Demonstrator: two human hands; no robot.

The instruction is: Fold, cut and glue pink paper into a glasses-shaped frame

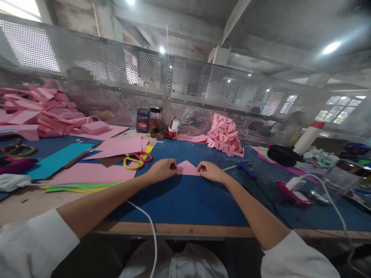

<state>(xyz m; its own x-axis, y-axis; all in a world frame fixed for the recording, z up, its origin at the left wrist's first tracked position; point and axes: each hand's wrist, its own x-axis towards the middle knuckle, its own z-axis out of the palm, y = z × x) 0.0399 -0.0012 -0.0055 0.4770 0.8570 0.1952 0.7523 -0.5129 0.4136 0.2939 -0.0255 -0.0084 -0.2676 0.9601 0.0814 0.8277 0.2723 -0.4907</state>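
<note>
A small pink paper triangle (187,168) lies on the blue work mat (188,204), its point facing away from me. My left hand (163,170) pinches its left corner with curled fingers. At the opposite corner, my right hand (211,171) grips the paper between thumb and fingers. Both corners are partly covered by my fingertips. Just right of my right hand rests a blue glue gun (247,169). Scissors with red and yellow handles (133,164) lie to the left, beyond my left forearm.
Pink paper sheets (95,173) and a blue sheet (60,159) cover the left side. A pile of pink paper baskets (43,112) stands farther back. Dotted pink pieces (224,135) are heaped ahead. A white cable (150,222) hangs over the table edge; a magenta power strip (295,194) sits right.
</note>
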